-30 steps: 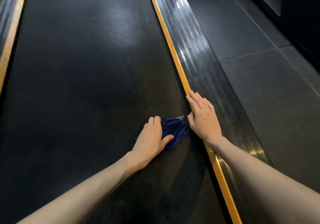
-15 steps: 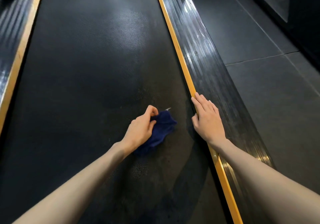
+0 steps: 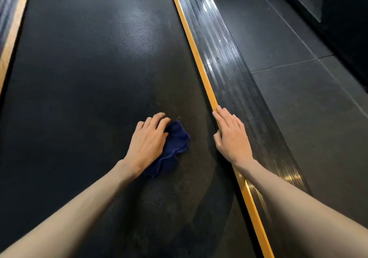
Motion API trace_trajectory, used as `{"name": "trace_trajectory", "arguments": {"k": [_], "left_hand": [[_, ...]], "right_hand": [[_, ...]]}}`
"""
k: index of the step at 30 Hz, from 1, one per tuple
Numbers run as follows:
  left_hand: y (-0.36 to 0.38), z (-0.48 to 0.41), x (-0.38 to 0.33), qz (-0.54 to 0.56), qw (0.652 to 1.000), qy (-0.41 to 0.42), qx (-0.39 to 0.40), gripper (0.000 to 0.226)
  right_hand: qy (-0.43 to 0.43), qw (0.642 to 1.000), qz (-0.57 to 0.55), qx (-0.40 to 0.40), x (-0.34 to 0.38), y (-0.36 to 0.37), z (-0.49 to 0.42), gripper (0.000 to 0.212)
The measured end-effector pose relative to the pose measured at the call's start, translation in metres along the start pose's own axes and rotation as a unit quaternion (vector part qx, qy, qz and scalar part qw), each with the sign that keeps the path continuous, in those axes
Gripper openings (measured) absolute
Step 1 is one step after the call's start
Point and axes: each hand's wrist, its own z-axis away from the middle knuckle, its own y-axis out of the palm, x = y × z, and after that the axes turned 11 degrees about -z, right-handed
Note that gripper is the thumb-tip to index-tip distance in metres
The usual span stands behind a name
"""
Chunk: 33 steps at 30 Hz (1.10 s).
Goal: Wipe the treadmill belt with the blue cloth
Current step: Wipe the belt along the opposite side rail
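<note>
The black textured treadmill belt (image 3: 89, 78) fills the left and middle of the head view. A crumpled dark blue cloth (image 3: 175, 146) lies on the belt's right part. My left hand (image 3: 148, 140) lies on top of the cloth's left side and presses it onto the belt with fingers spread and nearly straight. The cloth sticks out to the right and below the palm. My right hand (image 3: 231, 138) rests flat on the right side rail (image 3: 229, 68), fingers straight and pointing away, with the thumb at the yellow strip (image 3: 195, 52).
A second yellow strip and ribbed rail (image 3: 12, 30) run along the belt's left edge. Dark rubber floor tiles (image 3: 308, 108) lie to the right of the treadmill, and a dark raised block (image 3: 338, 8) stands at the far right.
My left hand has slid the cloth leftward, away from the right rail. Its fingers, curled on the cloth half a second ago, now lie flatter. My right hand has stayed on the rail.
</note>
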Motion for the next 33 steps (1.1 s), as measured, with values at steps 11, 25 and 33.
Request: {"name": "trace_trajectory", "arguments": {"k": [11, 25, 33], "left_hand": [[0.034, 0.012, 0.019, 0.099, 0.953, 0.264, 0.114, 0.061], [0.045, -0.099, 0.059, 0.158, 0.978, -0.120, 0.061, 0.066], [0.029, 0.010, -0.010, 0.219, 0.917, 0.295, 0.158, 0.062]], "right_hand": [[0.001, 1.000, -0.001, -0.005, -0.001, 0.002, 0.000, 0.053], [0.002, 1.000, -0.014, 0.000, -0.003, 0.001, 0.000, 0.053], [0.003, 1.000, -0.009, 0.002, -0.002, -0.001, 0.001, 0.054]]}}
